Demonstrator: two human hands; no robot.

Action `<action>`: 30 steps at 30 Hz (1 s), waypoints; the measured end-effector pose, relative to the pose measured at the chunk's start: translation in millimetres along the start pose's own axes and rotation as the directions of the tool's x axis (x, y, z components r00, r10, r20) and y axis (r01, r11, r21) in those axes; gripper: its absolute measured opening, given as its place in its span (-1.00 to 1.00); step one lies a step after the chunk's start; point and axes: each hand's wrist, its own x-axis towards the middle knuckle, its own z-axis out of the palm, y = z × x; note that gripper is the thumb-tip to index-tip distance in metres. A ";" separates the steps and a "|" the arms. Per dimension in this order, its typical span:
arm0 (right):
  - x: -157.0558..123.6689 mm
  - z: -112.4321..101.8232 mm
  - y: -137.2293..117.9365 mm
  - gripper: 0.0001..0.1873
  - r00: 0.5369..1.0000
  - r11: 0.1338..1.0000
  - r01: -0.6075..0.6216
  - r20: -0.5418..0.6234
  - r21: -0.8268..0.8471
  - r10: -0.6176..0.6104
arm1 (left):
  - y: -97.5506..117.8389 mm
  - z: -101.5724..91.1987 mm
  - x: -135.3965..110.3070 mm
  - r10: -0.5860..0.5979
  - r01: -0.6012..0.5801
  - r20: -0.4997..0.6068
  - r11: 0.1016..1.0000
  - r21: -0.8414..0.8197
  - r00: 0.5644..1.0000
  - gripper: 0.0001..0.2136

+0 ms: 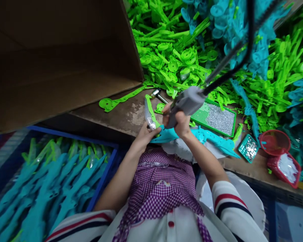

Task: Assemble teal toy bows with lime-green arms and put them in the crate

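Note:
My right hand [182,125] is wrapped around a grey electric screwdriver [192,99], tilted with its lower end towards the work. Its tip is hidden behind my fingers. A long blue plastic toy part [214,138] lies across the table's front edge, below the screwdriver. My left hand [142,137] grips the left end of that part, thumb on top. A bright green strip [153,112] and a clear plastic piece [149,117] extend up from this end. Just behind the right hand is a green tray [234,122] holding many small silvery screws.
Piles of green parts [166,50] and blue parts [257,57] cover the back. A cardboard box [103,97] stands left, above a blue crate [112,156] of finished-looking parts. A hammer [162,97], small teal tray [242,149] and red basket [296,181] lie on the table.

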 end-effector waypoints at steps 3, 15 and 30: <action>-1.9 -22.8 -24.7 -0.37 0.964 0.971 0.187 -0.164 -0.151 -0.211 | -3.7 -9.2 -3.8 0.018 -0.018 -0.002 0.999 -0.028 1.000 -0.34; 57.3 -169.9 -14.4 -0.39 0.658 0.806 0.201 -0.533 -0.557 -0.532 | -58.5 -75.8 -43.6 0.203 -0.182 0.030 0.794 0.580 0.979 -0.51; 75.7 -179.2 6.8 -0.43 0.719 0.869 0.225 -0.527 -0.440 -0.453 | -58.8 -44.9 -30.8 0.255 -0.223 -0.230 0.963 0.154 0.939 -0.65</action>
